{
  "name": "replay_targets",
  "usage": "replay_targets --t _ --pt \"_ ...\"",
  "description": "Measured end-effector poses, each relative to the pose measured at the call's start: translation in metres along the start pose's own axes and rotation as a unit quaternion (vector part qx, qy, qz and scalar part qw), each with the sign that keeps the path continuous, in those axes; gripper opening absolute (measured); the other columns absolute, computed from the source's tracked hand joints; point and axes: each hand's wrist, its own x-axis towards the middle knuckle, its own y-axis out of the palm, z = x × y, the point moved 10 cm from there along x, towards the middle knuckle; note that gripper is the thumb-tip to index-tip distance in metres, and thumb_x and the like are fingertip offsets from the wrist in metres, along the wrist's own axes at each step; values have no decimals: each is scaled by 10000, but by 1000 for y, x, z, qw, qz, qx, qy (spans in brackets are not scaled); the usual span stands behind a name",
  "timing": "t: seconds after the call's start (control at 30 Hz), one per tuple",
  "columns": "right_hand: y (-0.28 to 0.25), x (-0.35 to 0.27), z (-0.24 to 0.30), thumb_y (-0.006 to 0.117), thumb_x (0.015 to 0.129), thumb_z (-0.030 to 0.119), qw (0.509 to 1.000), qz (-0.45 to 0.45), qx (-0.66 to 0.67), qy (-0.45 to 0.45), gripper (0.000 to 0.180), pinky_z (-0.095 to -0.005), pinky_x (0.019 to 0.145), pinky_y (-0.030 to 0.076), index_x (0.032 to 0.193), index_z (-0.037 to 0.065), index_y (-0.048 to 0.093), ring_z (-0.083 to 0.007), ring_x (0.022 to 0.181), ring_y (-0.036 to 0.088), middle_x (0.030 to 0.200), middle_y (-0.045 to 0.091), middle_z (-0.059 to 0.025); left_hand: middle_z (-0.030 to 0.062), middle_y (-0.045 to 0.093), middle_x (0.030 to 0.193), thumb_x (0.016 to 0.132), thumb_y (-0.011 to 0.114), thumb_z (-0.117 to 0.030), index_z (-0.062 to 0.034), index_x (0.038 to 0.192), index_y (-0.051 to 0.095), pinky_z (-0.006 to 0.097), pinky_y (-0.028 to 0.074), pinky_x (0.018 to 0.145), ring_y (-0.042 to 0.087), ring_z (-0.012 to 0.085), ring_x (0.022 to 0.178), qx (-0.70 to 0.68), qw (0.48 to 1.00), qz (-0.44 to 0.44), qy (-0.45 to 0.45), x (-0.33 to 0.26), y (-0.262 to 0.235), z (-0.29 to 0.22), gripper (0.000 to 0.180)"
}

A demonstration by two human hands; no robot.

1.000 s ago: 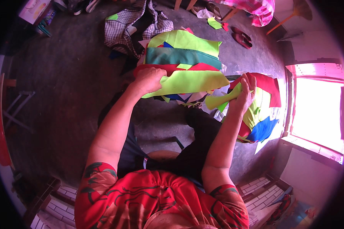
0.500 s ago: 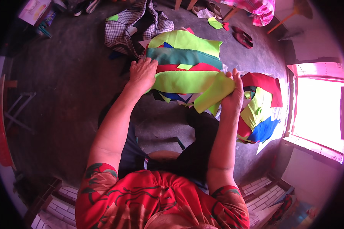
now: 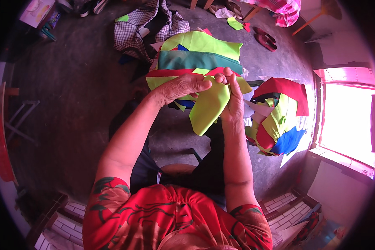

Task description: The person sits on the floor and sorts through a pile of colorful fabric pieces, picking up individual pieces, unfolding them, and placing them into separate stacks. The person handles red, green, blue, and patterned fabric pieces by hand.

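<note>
A lime-green piece of fabric [image 3: 209, 109] hangs folded between my hands, its loose end pointing down toward my lap. My right hand [image 3: 233, 100] grips it from the right, fingers curled at its upper part. From the left, my left hand [image 3: 181, 88] pinches its upper edge with the thumb on top; the other fingers are partly hidden. Just beyond the hands lies a heap of fabric pieces, with a dark green strip [image 3: 196, 61], a lime-green piece [image 3: 204, 41] and a red strip [image 3: 175, 73] on top.
To the right, beside the bright window [image 3: 348, 121], sits another bundle of scraps with a red piece [image 3: 284, 89] and a blue piece [image 3: 288, 141]. A checked cloth [image 3: 133, 35] lies on the floor ahead. Dark red shoes [image 3: 264, 39] and a broom [image 3: 330, 9] are at the far right.
My left hand has moved right, from the heap's left edge to the lime-green fabric. My right hand has drawn that fabric leftward and nearer to me, so it hangs lower.
</note>
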Motion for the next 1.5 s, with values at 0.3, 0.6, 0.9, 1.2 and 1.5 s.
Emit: replay_targets --t 0.3,0.6,0.9,1.2,1.5 --pt "-18 4 8 703 795 109 971 -78 -225 -21 386 -320 857 469 1133 33 532 -177 923 589 1009 610 -76 19 622 991 850 630 -223 -24 1097 577 233 432 825 566 80 898 -36 993 -67 93 -11 -29 -26 322" --pt "-16 4 -22 720 755 98 918 -40 -386 76 427 -294 837 452 1126 -19 546 -169 904 598 1017 640 -96 -2 613 1070 890 573 -183 -37 1184 548 234 431 871 560 67 967 -63 980 -134 130 -22 -58 -36 329" --pt "-9 10 -10 627 853 123 918 -87 -388 -11 305 -273 814 453 1118 -4 543 -140 887 596 985 637 -61 29 636 946 887 564 -130 -30 1099 522 226 485 706 577 72 811 21 941 -301 155 -41 -112 -33 238" --pt "-11 12 17 561 902 129 851 -86 -492 -161 237 -231 671 461 1111 17 548 -95 775 580 936 618 -24 91 574 1050 875 573 -123 -33 1167 446 229 474 603 606 119 736 -78 865 -460 184 -74 -149 -35 330" --pt "53 63 -35 539 903 105 882 -11 -469 -33 244 -215 541 430 1125 5 530 -83 693 571 874 620 -28 104 549 1062 864 569 -94 -36 1130 442 247 488 576 612 151 738 -166 799 -523 245 -105 -174 -39 300"
